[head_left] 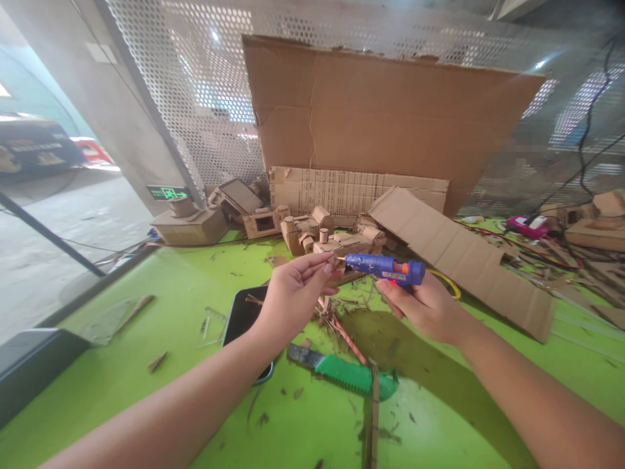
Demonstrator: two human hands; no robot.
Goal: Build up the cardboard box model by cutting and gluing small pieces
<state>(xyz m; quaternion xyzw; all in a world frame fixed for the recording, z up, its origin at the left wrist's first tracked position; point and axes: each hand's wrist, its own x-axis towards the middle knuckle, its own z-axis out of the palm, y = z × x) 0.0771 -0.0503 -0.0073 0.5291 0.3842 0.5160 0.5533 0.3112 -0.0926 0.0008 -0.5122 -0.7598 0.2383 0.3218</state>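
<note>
A blue hot glue gun (383,267) is gripped in my right hand (424,303), its nozzle pointing left. The nozzle tip meets, or nearly meets, a small cardboard piece (336,262) pinched in the fingertips of my left hand (295,290). That piece is mostly covered by the fingers. Under my hands, a green utility knife (354,376) lies on the green tabletop (195,410) with its dark blade end to the left. Partly hidden behind my left forearm is a black phone (241,316). A narrow cardboard strip (374,417) crosses the knife's handle.
Several cardboard models (312,231) stand at the back, before a large upright cardboard sheet (390,124). A long cardboard panel (459,260) leans at the right. Beyond it lie cables and a pink glue gun-like tool (528,226). A dark grey object (43,365) sits at the left edge.
</note>
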